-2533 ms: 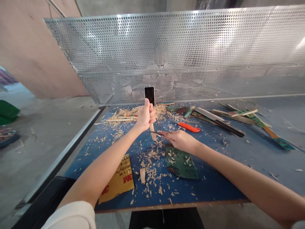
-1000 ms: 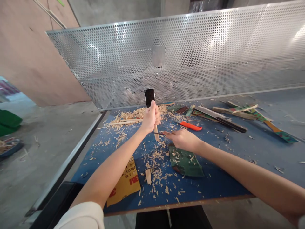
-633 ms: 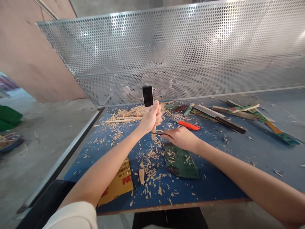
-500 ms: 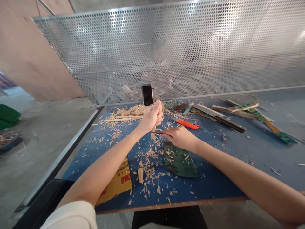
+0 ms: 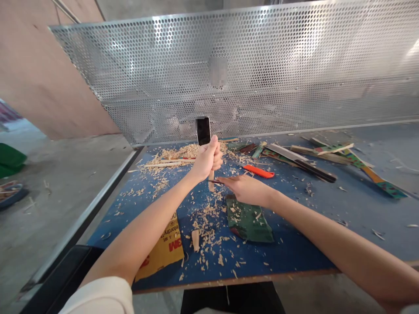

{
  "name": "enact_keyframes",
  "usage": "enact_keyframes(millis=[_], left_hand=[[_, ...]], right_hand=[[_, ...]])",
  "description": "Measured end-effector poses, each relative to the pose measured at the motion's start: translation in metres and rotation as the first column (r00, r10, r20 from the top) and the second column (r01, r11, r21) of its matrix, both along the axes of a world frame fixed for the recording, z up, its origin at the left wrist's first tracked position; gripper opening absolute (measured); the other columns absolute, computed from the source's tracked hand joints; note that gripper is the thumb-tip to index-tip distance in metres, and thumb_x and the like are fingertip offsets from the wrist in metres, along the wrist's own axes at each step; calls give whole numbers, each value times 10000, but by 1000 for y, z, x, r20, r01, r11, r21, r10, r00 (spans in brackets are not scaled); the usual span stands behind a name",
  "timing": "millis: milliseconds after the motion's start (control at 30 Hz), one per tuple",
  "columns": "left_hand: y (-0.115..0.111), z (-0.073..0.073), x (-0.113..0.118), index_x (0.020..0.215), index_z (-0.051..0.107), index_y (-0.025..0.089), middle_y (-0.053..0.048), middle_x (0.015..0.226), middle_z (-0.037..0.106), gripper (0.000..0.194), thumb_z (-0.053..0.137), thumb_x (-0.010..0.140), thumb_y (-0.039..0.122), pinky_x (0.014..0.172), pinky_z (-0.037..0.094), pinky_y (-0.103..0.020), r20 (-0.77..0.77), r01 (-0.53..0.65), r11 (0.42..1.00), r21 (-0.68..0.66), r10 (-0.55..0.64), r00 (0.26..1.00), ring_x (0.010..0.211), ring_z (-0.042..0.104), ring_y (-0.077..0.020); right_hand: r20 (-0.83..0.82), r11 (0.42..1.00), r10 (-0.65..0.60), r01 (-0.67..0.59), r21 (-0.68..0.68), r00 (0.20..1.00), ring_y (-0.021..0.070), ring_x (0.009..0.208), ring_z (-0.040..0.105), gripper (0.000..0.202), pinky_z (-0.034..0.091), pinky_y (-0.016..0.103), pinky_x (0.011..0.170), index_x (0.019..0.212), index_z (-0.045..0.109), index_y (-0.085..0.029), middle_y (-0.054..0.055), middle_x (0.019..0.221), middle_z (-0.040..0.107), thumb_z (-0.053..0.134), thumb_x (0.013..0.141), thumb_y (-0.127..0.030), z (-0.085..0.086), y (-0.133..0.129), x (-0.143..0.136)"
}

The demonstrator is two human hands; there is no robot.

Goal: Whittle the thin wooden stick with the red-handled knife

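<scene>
My left hand (image 5: 209, 158) is closed in a fist around a narrow strip of wood (image 5: 211, 185), whose pale lower end sticks out below the fingers. A thin dark blade (image 5: 216, 181) lies across that end. My right hand (image 5: 247, 188) grips the blade with its fingers pressed together; most of its handle is hidden. Below the right hand lies a green sheet (image 5: 250, 221) dusted with shavings. A small loose piece of wood (image 5: 195, 240) rests nearer the table's front edge. Beyond the left fist stands a phone (image 5: 203, 131), upright with a dark screen.
Wood shavings (image 5: 180, 152) cover much of the blue table (image 5: 294, 235). An orange-handled cutter (image 5: 258, 170), a black-handled saw or long blade (image 5: 303, 163) and painted wood strips (image 5: 376, 176) lie right. Yellow sandpaper (image 5: 163, 253) lies left. A perforated metal panel (image 5: 157, 87) closes the back.
My right hand has shifted slightly left and away from me, with the blade now further across the wood strip. My left hand keeps its hold. The view has shifted a little.
</scene>
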State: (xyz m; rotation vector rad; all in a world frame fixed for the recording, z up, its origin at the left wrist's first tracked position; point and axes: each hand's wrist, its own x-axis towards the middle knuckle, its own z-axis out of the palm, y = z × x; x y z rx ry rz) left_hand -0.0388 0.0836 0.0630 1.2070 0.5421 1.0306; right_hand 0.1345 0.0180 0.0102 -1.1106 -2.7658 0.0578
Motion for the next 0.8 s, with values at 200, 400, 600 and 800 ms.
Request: enact_keyframes(millis=[200, 400, 600, 800], left_hand=[[0, -1, 0, 622, 296, 221, 103, 467, 178, 616, 541, 937, 691, 361, 95, -193, -22, -12, 1000, 20, 12, 1000, 342, 150, -30], [-5, 2, 6, 625, 290, 226, 93, 479, 194, 601, 544, 953, 660, 366, 97, -219, -26, -175, 984, 23, 175, 984, 349, 173, -34], [-4, 0, 10, 629, 305, 231, 87, 492, 207, 574, 540, 970, 628, 372, 93, -249, -8, -307, 952, 21, 307, 952, 353, 181, -44], [-2, -8, 10, 640, 303, 235, 87, 497, 193, 561, 561, 965, 613, 392, 117, -264, 55, -485, 874, 14, 484, 873, 374, 190, -60]], right_hand=[[152, 977, -210, 203, 64, 966, 204, 672, 668, 415, 349, 299, 621, 1197, 606, -135, 109, 835, 721, 257, 1112, -342, 2, -9, -17], [216, 950, -312, 305, 62, 925, 257, 783, 732, 412, 466, 314, 669, 1168, 597, -139, 141, 897, 735, 239, 1108, -335, 1, -16, -29], [208, 935, -344, 354, -8, 916, 266, 857, 743, 438, 516, 341, 758, 1195, 618, -148, 157, 962, 742, 244, 1103, -355, 5, -16, -31], [175, 902, -417, 430, -42, 892, 292, 877, 751, 427, 535, 349, 732, 1158, 637, -150, 166, 948, 743, 262, 1089, -345, -5, -19, -42]])
